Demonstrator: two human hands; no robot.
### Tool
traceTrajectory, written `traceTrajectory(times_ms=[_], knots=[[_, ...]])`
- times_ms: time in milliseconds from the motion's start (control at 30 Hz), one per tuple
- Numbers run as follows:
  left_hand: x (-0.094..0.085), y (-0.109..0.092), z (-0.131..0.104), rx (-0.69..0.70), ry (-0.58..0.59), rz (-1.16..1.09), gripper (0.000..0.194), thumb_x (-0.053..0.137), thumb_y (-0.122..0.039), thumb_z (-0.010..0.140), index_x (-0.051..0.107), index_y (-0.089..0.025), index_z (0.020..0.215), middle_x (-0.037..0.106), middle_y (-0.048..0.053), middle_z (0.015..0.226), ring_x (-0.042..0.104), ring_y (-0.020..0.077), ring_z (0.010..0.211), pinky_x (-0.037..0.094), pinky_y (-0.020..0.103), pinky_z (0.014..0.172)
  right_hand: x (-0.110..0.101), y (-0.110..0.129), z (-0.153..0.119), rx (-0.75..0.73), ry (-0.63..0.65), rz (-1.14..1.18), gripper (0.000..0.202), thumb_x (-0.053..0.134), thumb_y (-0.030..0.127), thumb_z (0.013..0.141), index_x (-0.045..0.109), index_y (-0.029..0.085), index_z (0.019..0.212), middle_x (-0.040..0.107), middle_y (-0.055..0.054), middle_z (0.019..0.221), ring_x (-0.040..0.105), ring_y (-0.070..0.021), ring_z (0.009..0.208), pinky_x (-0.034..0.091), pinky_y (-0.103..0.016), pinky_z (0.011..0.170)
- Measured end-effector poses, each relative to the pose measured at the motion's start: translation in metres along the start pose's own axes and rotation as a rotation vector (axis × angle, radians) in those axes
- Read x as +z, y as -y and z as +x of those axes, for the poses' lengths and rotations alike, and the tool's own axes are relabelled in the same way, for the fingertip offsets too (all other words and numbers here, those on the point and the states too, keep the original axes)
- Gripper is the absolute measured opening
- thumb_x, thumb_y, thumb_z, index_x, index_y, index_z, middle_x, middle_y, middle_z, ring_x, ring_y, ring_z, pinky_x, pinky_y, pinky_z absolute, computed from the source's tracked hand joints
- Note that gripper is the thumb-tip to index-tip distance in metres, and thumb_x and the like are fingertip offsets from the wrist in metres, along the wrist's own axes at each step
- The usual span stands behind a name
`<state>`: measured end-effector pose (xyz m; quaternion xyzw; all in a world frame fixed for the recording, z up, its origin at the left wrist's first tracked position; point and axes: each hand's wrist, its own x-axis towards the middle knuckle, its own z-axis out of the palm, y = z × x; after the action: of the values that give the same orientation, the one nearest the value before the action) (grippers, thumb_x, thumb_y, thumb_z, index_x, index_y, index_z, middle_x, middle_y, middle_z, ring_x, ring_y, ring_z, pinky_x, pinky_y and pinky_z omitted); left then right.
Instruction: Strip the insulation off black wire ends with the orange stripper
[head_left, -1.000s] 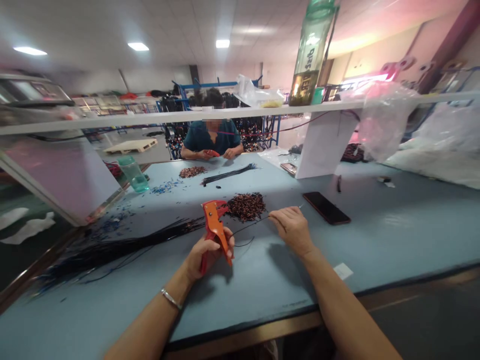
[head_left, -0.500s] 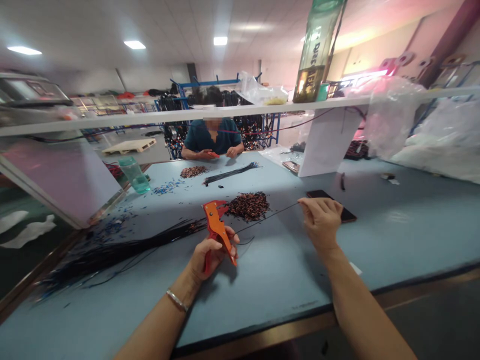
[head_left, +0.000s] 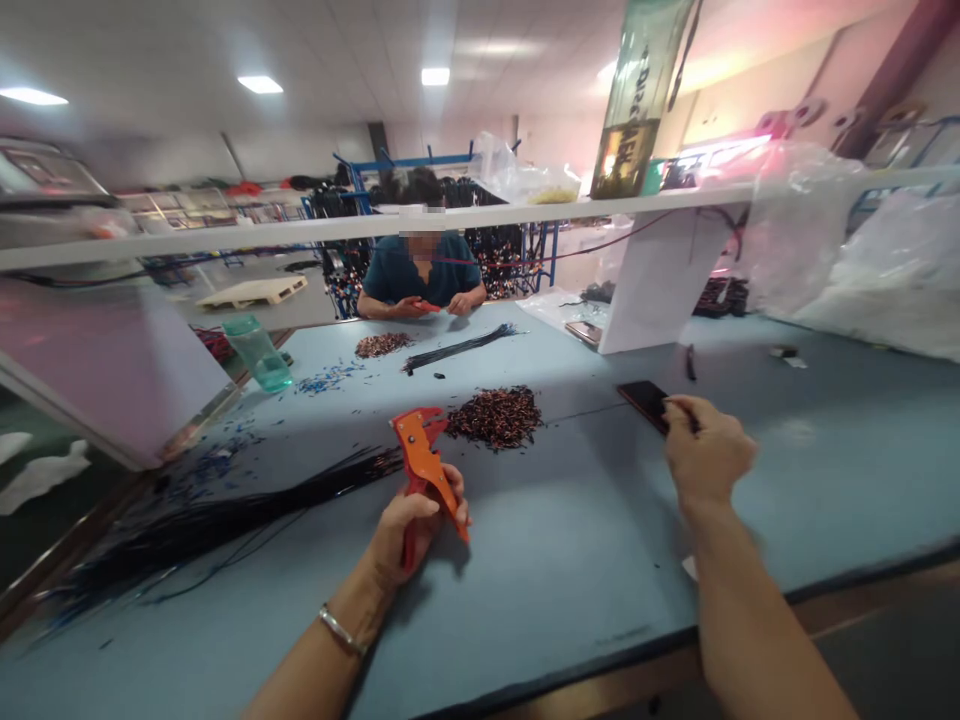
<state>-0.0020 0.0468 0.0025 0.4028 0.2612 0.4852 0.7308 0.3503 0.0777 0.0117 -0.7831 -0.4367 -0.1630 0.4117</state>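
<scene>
My left hand (head_left: 424, 525) is wrapped round the handles of an orange and red wire stripper (head_left: 424, 460), its jaws pointing away from me. My right hand (head_left: 709, 455) is closed in a pinch over the near end of a dark phone (head_left: 643, 400). A thin black wire (head_left: 581, 412) runs leftward from these fingers, faint against the table. Just beyond the stripper lies a heap of short dark and copper-coloured scraps (head_left: 495, 418). To the left, a long bundle of black wires (head_left: 247, 515) stretches towards the stripper.
A white shelf (head_left: 517, 212) crosses above the table and carries a tall bottle (head_left: 637, 110). A green tumbler (head_left: 259, 355) stands at the left. Across the table a co-worker (head_left: 420, 270) holds a red tool, near a smaller wire bundle (head_left: 461, 350) and scrap pile (head_left: 382, 345).
My right hand has moved right and slightly nearer me, drawing the black wire away from my left hand. The stripper has shifted slightly left.
</scene>
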Motion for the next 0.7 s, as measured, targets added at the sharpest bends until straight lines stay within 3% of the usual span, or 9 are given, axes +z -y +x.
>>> traceTrajectory(times_ms=[133, 267, 333, 467, 600, 700], knots=[[-0.001, -0.005, 0.001, 0.012, -0.067, -0.036, 0.032, 0.058, -0.018, 0.063, 0.068, -0.015, 0.093, 0.061, 0.005, 0.087, 0.06, 0.0185, 0.067, 0.05, 0.037, 0.069, 0.001, 0.004, -0.007, -0.102, 0.34, -0.183, 0.02, 0.057, 0.018, 0.083, 0.076, 0.022, 0.08, 0.072, -0.006, 0.07, 0.059, -0.0223, 0.072, 0.028, -0.035, 0.07], [-0.001, -0.008, 0.001, -0.008, -0.085, -0.076, 0.03, 0.059, -0.018, 0.064, 0.068, -0.015, 0.093, 0.061, 0.004, 0.082, 0.059, 0.0186, 0.069, 0.049, 0.037, 0.072, -0.004, 0.003, -0.008, -0.171, 0.592, -0.319, 0.026, 0.06, 0.003, 0.069, 0.073, 0.023, 0.06, 0.068, -0.003, 0.058, 0.061, -0.0206, 0.066, 0.027, -0.035, 0.069], [-0.002, -0.008, 0.001, -0.038, -0.1, -0.089, 0.03, 0.061, -0.018, 0.063, 0.068, -0.014, 0.092, 0.062, 0.006, 0.08, 0.059, 0.0203, 0.069, 0.049, 0.037, 0.071, -0.008, 0.005, -0.008, -0.2, 0.616, -0.357, 0.026, 0.058, 0.0, 0.069, 0.075, 0.019, 0.066, 0.072, -0.008, 0.068, 0.064, -0.0249, 0.075, 0.029, -0.037, 0.071], [-0.004, -0.007, 0.003, -0.063, -0.088, -0.106, 0.033, 0.061, -0.02, 0.063, 0.068, -0.015, 0.094, 0.061, 0.006, 0.079, 0.058, 0.0215, 0.07, 0.048, 0.039, 0.072, -0.01, 0.033, -0.022, -0.335, 0.595, -0.278, 0.033, 0.049, 0.003, 0.084, 0.073, 0.015, 0.104, 0.07, -0.017, 0.111, 0.06, -0.0309, 0.103, 0.033, -0.041, 0.082], [-0.004, -0.006, 0.003, -0.076, -0.065, -0.116, 0.032, 0.061, -0.019, 0.063, 0.068, -0.016, 0.094, 0.061, 0.005, 0.078, 0.058, 0.0211, 0.071, 0.047, 0.038, 0.073, 0.003, 0.077, -0.063, -0.627, 0.767, -0.019, 0.015, 0.059, 0.026, 0.092, 0.07, 0.025, 0.102, 0.071, -0.005, 0.106, 0.06, -0.0219, 0.101, 0.037, -0.032, 0.085], [-0.003, -0.006, 0.003, -0.077, -0.047, -0.129, 0.032, 0.061, -0.019, 0.064, 0.068, -0.016, 0.095, 0.061, 0.005, 0.077, 0.059, 0.0207, 0.07, 0.047, 0.038, 0.074, 0.018, 0.097, -0.088, -0.697, 0.809, 0.052, 0.014, 0.068, 0.032, 0.087, 0.069, 0.02, 0.095, 0.069, -0.009, 0.105, 0.059, -0.0265, 0.1, 0.037, -0.036, 0.084]])
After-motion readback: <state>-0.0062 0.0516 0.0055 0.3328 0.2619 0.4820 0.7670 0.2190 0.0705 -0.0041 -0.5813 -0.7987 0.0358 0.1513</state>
